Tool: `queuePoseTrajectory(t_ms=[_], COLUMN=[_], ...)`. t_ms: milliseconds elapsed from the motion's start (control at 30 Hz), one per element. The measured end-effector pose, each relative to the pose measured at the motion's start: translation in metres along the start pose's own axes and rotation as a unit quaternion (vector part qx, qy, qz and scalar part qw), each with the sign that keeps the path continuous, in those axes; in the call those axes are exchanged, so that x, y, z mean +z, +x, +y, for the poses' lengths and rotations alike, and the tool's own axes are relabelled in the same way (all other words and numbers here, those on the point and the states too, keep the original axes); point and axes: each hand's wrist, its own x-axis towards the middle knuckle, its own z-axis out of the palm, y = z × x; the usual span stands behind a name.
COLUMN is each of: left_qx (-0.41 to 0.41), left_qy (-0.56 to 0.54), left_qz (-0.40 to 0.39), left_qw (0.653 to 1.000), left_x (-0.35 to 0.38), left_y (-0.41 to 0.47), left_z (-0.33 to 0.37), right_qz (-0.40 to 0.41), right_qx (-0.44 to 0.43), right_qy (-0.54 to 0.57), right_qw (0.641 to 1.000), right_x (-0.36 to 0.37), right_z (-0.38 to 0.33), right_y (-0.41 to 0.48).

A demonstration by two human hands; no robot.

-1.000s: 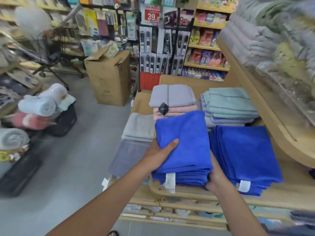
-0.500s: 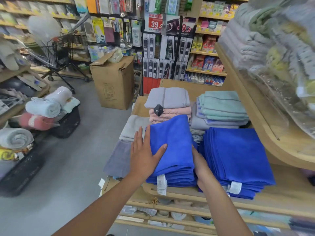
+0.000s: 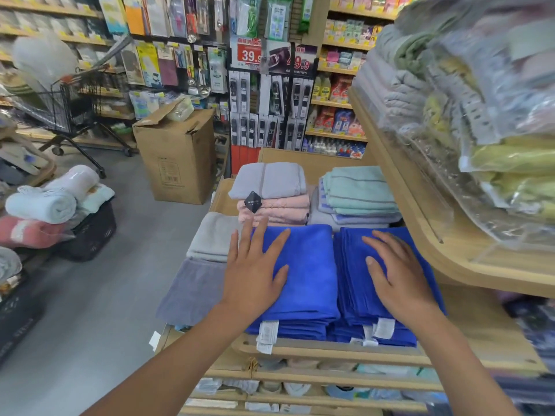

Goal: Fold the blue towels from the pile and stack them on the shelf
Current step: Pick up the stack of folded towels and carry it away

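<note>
Two stacks of folded blue towels sit side by side on the wooden shelf [image 3: 330,351], white labels hanging at their front edges. My left hand [image 3: 255,265] lies flat, fingers spread, on the left edge of the left blue stack [image 3: 309,283]. My right hand [image 3: 393,271] rests flat with straight fingers on top of the right blue stack [image 3: 351,274]. Neither hand grips any cloth.
Grey towels [image 3: 210,238] lie left of the blue stacks; pink and grey towels [image 3: 270,199] and mint ones [image 3: 360,190] stand behind. An upper shelf [image 3: 420,235] with bagged towels overhangs on the right. A cardboard box [image 3: 177,157], a trolley [image 3: 69,106] and a basket of rolled towels [image 3: 90,229] stand on the floor at left.
My left hand let go of the left blue stack and now lies flat on it. My right hand moved from between the stacks onto the top of the right stack.
</note>
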Motion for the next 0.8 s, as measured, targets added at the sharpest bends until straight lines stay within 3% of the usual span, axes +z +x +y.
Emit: queuePoseTrajectory(t_ms=[67, 133, 233, 333, 533, 800], left_qx=[0.076, 0.108, 0.101, 0.089, 0.079, 0.077], left_qy=[-0.057, -0.086, -0.041, -0.021, -0.022, -0.039], left_qz=[0.007, -0.062, -0.187, -0.238, -0.256, -0.24], left_qw=[0.995, 0.989, 0.976, 0.967, 0.963, 0.967], left_x=[0.0, 0.004, 0.019, 0.032, 0.045, 0.047], left_y=[0.011, 0.019, 0.026, 0.035, 0.04, 0.034], left_z=[0.016, 0.038, 0.056, 0.06, 0.059, 0.059], right_qz=[-0.031, -0.056, -0.089, -0.106, -0.107, -0.091], right_qx=[-0.001, -0.001, 0.011, 0.028, 0.028, 0.022], right_qy=[-0.068, -0.115, -0.153, -0.155, -0.136, -0.196], right_qw=[0.997, 0.992, 0.984, 0.982, 0.985, 0.976], right_x=[-0.001, 0.004, 0.021, 0.038, 0.051, 0.057], right_z=[0.015, 0.023, 0.027, 0.033, 0.047, 0.046], right_y=[0.004, 0.007, 0.011, 0.014, 0.014, 0.012])
